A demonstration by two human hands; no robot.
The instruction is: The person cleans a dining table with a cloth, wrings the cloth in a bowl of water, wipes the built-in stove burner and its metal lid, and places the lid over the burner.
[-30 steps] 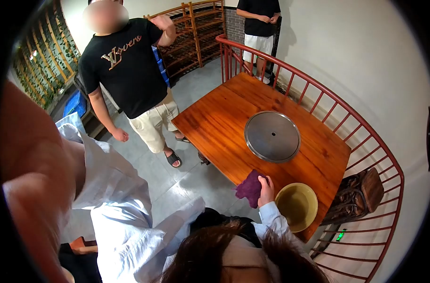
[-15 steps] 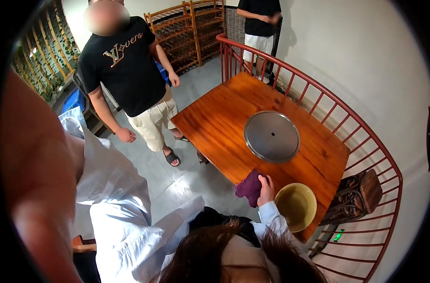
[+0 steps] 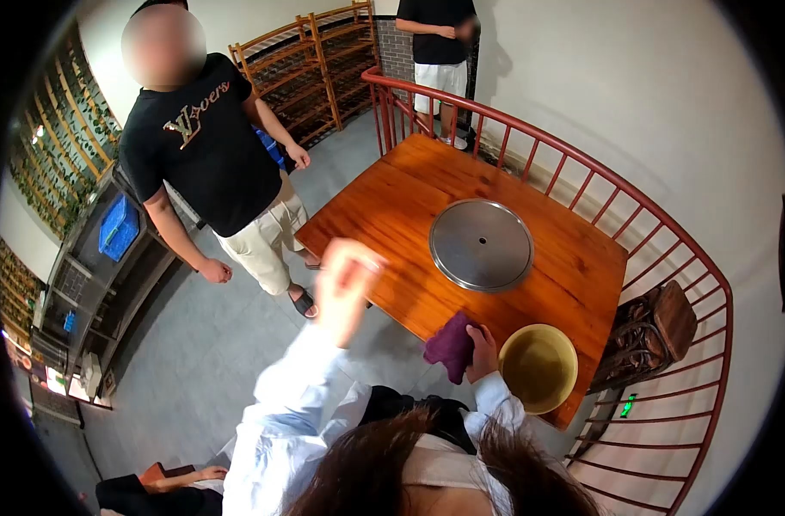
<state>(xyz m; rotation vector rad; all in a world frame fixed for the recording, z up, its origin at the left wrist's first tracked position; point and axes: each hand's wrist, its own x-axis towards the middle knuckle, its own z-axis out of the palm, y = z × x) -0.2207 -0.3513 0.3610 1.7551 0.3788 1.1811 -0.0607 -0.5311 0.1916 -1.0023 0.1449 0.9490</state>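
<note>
My right hand (image 3: 483, 353) is closed around a crumpled purple cloth (image 3: 449, 347) at the near edge of the wooden table (image 3: 384, 198). Just right of that hand, a yellow basin (image 3: 573, 370) stands on the tabletop, apparently with liquid in it. My left hand (image 3: 347, 284) is raised in front of the table's left side. Motion smears its fingers, which look bent, and nothing can be made out in them. A round metal lid (image 3: 482, 249) with a small central hole lies on the table beyond the cloth.
A red railing (image 3: 573, 155) curves along the table's far and right sides. One person (image 3: 199, 146) stands left of the table, another (image 3: 440, 52) behind it. A dark wooden stool (image 3: 668, 322) is at the right. Shelves (image 3: 323, 69) stand at the back.
My left arm has swung from the far left, close to the camera, to in front of the table. My right hand keeps the cloth in nearly the same place. The view has shifted slightly.
</note>
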